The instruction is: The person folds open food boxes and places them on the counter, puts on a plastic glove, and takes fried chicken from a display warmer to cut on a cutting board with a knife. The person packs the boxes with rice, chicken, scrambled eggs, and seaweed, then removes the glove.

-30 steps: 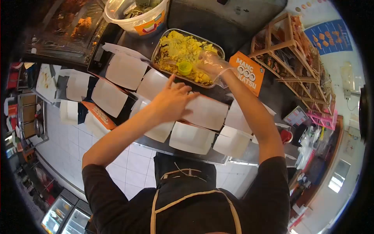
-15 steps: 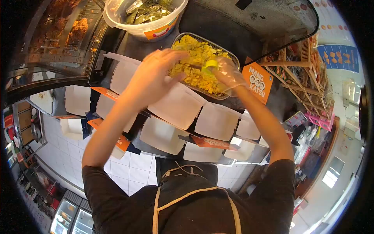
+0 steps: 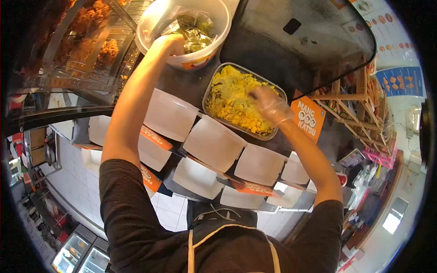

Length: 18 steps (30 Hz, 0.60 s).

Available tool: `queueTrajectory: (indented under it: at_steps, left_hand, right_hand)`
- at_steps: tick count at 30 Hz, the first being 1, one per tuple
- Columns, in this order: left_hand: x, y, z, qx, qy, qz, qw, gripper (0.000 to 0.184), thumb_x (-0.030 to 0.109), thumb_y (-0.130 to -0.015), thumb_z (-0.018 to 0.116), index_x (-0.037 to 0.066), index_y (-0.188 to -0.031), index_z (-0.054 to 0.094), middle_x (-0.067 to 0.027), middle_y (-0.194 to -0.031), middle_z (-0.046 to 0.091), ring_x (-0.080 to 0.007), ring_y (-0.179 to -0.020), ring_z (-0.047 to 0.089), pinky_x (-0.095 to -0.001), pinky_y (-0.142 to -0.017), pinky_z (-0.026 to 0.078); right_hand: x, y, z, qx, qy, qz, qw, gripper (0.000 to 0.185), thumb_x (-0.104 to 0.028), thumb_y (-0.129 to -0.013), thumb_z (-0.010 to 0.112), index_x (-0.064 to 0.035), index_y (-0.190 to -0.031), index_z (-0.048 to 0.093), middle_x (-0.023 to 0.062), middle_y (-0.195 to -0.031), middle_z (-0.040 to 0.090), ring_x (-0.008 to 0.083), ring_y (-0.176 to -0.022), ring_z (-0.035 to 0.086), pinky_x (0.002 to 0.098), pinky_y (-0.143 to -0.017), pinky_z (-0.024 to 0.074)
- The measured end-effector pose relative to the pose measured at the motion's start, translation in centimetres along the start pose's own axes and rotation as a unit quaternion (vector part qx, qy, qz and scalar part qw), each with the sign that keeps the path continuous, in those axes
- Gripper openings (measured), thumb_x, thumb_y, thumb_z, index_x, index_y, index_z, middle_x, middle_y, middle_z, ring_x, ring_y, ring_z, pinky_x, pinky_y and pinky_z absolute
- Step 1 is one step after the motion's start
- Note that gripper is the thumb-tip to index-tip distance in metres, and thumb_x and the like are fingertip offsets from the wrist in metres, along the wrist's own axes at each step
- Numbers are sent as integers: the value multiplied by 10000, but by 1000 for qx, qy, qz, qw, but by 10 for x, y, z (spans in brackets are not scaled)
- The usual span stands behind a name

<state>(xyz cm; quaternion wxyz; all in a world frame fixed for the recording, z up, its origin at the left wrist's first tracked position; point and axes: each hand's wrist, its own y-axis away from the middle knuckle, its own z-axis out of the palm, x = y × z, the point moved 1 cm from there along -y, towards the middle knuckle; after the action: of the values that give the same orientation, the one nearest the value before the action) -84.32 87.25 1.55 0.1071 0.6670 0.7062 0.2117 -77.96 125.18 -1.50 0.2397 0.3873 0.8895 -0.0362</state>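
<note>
My left hand (image 3: 170, 44) reaches over the rim of a white plastic tub (image 3: 223, 28), beside shiny dark-green packets (image 3: 195, 34); its fingertips are hidden. My right hand (image 3: 274, 108), in a clear glove, is over the right part of a metal tray (image 3: 207, 93) filled with loose yellow food (image 3: 234, 93), which looks like rice or scrambled egg. Its fingers are curled, and a dark bit shows at their tips; what they hold is blurred. Several open white paper boxes (image 3: 216, 142) with orange printed sides stand in rows between the tray and my body.
An orange sign (image 3: 307, 117) stands right of the tray, below a raised dark lid (image 3: 314, 41). Wooden racks (image 3: 359, 104) with packets are at the right. A lit display case (image 3: 86, 59) with fried food borders the left side.
My left hand has moved from above the tray up and left to the tub. My right hand has shifted slightly down and right; the bright yellow item in it is no longer visible.
</note>
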Motion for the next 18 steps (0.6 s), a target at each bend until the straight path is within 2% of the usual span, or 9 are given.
queueTrajectory:
  at_steps: [2, 4, 6, 8, 10, 12, 15, 17, 18]
  left_hand:
    - [5, 0, 5, -166, -107, -25, 980, 480, 239, -737, 744, 47, -1166, 647, -118, -1074, 689, -226, -955, 659, -336, -807, 526]
    - [-17, -13, 13, -31, -94, 110, 989, 213, 199, -721, 734, -7, -756, 697, -128, -669, 667, -237, -592, 639, -398, -520, 508]
    - [-13, 6, -3, -34, 95, 5, 995, 285, 226, -722, 780, -19, -703, 636, -101, -584, 595, -201, -509, 566, -387, -486, 466]
    - [-28, -1, -1, 68, 70, 39, 994, 377, 270, -711, 821, -3, -656, 567, -71, -539, 532, -160, -467, 501, -351, -460, 429]
    - [-29, 14, -12, 221, 63, 78, 970, 361, 319, -709, 830, 18, -702, 631, -59, -567, 575, -167, -485, 543, -320, -465, 422]
    - [-18, 24, -19, 282, 132, 108, 944, 306, 242, -785, 780, 25, -785, 564, -21, -574, 459, -94, -510, 413, -304, -449, 358]
    - [60, 89, -19, 344, 270, 196, 878, 238, 201, -821, 740, 59, -921, 577, -23, -576, 464, -95, -520, 426, -301, -466, 376]
    - [119, 147, -16, 132, 323, 112, 931, 259, 162, -813, 714, 89, -1032, 598, -80, -691, 599, -150, -636, 579, -311, -587, 462]
    - [126, 151, 8, 156, 250, 175, 939, 283, 155, -795, 710, 73, -1053, 628, -120, -765, 647, -214, -728, 643, -346, -663, 491]
  right_hand:
    - [6, 6, -7, 85, -77, 24, 993, 211, -202, -879, 641, -1, -920, 593, 192, -898, 665, 323, -827, 668, 395, -733, 538]
    - [38, 14, -1, 106, -360, 217, 901, 207, -164, -867, 691, 17, -919, 605, 168, -862, 667, 225, -748, 679, 300, -666, 553]
    - [34, 32, -11, 116, -420, 276, 857, 217, -126, -838, 731, 36, -916, 609, 141, -804, 659, 165, -705, 669, 236, -612, 551]
    - [48, 47, 0, 96, -533, 326, 775, 214, -134, -836, 733, 40, -873, 614, 123, -752, 652, 163, -713, 671, 223, -597, 546]
    - [44, 57, -9, 78, -427, 359, 826, 245, -180, -849, 711, 50, -857, 624, 134, -745, 669, 216, -727, 684, 264, -658, 564]
    - [46, 56, -17, -8, -109, 202, 973, 287, -235, -865, 635, 46, -921, 634, 179, -822, 680, 301, -791, 675, 331, -758, 549]
    - [29, 51, 0, 41, 32, 127, 990, 335, -269, -863, 586, 30, -1005, 641, 231, -939, 674, 362, -893, 661, 392, -829, 525]
    - [6, 38, -2, 134, 54, 117, 983, 349, -273, -856, 582, 19, -1037, 642, 253, -993, 663, 373, -939, 654, 411, -838, 515]
    - [-12, 23, -20, 27, -19, 210, 977, 328, -264, -863, 589, 1, -1045, 652, 243, -1061, 644, 359, -1002, 633, 417, -882, 494]
